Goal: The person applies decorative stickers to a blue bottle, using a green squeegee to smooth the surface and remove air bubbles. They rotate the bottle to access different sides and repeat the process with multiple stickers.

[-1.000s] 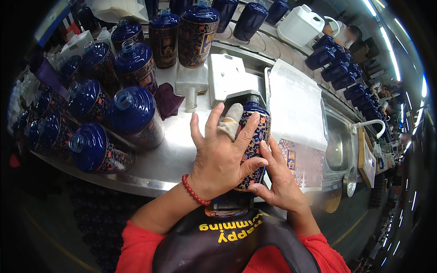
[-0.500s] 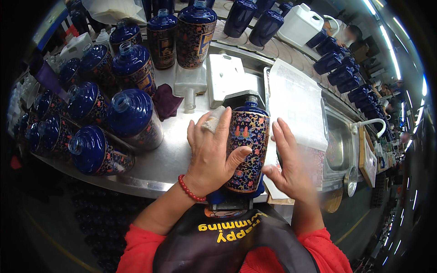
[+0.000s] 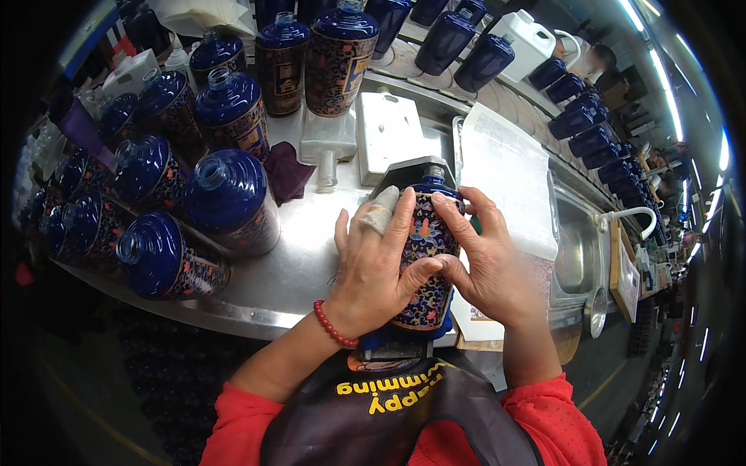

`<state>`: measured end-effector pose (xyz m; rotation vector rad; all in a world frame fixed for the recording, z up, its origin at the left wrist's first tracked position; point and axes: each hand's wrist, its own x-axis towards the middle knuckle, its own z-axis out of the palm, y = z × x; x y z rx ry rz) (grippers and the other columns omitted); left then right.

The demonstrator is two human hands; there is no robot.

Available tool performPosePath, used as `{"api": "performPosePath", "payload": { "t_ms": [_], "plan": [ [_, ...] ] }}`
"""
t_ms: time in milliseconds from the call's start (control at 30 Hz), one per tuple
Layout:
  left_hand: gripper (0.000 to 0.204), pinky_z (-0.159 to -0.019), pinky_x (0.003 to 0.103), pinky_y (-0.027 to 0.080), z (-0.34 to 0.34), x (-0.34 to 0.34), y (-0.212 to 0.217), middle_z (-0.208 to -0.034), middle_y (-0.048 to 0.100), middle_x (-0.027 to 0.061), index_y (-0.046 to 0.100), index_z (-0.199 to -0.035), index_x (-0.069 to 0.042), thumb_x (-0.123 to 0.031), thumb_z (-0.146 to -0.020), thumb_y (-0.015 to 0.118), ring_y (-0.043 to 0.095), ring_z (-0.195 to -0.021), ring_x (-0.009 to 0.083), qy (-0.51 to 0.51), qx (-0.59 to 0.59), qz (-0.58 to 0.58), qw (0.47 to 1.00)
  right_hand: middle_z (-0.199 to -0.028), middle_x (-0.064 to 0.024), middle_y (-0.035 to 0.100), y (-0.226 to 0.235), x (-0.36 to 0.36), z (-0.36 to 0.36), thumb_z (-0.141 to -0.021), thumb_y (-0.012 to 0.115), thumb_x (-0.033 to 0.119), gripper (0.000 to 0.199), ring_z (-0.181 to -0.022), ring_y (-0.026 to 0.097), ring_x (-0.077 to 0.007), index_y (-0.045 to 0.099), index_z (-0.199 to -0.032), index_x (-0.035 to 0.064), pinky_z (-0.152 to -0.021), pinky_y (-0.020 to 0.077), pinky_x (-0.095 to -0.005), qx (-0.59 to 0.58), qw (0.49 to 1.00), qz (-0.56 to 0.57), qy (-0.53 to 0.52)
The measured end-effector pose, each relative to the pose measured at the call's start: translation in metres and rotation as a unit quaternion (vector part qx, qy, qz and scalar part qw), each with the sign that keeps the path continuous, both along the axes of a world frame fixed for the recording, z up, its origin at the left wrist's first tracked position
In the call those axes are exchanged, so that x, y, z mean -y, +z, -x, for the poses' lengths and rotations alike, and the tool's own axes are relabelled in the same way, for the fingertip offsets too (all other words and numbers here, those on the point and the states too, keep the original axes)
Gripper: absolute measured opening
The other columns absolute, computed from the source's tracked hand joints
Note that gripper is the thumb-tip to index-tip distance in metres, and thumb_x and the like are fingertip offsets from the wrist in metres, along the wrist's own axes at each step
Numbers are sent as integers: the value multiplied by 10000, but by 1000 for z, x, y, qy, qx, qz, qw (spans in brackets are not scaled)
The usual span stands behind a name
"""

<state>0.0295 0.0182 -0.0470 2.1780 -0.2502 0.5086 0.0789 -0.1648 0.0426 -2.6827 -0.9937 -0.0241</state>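
A dark blue ceramic bottle with a multicoloured floral band (image 3: 425, 256) is lying lengthwise at the near edge of the stainless steel desk (image 3: 303, 264), its neck pointing away from the person and its base sitting against a blue holder just above the apron. The left hand (image 3: 373, 268), one finger wrapped in a pale bandage and a red bead bracelet (image 3: 332, 325) circling the wrist, is pressing over the bottle's left side with fingers spread and curled around it. The right hand (image 3: 489, 260) is cupping the right side, its fingers (image 3: 454, 213) closed on the patterned band, thumbs of both hands meeting near the middle. A grey metal plate (image 3: 404, 175) is standing just beyond the bottle's neck. To the right a white sheet of paper (image 3: 505, 175) is lying on the desk beside a steel sink (image 3: 571, 248). To the left, a cluster of matching glossy blue bottles (image 3: 225, 198) is standing and leaning, with a dark purple cloth (image 3: 287, 171) among them, and a white plastic jug (image 3: 524, 43) is sitting further back
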Motion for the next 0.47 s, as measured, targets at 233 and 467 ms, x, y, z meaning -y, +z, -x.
{"api": "performPosePath", "payload": {
  "t_ms": [233,467],
  "plan": [
    [912,-1110,679,202,-1,1,1,-1406,475,282,320,-1569,-13,-686,-966,441,422,-1315,446,-1,0,-1,1000,-1470,-210,401,-1,-1,-1,-956,629,502,675,-1197,529,-367,482,-1501,132,-992,497,-461,2,1000,0,3],
    [914,-1117,676,195,-2,3,1,-1411,472,280,300,-1579,-18,-684,-970,437,421,-1323,433,-1,7,0,1000,-1477,-210,395,-2,-2,0,-964,615,509,678,-1216,524,-378,469,-1508,131,-998,496,-470,-2,1000,-5,0]
  ]
}}
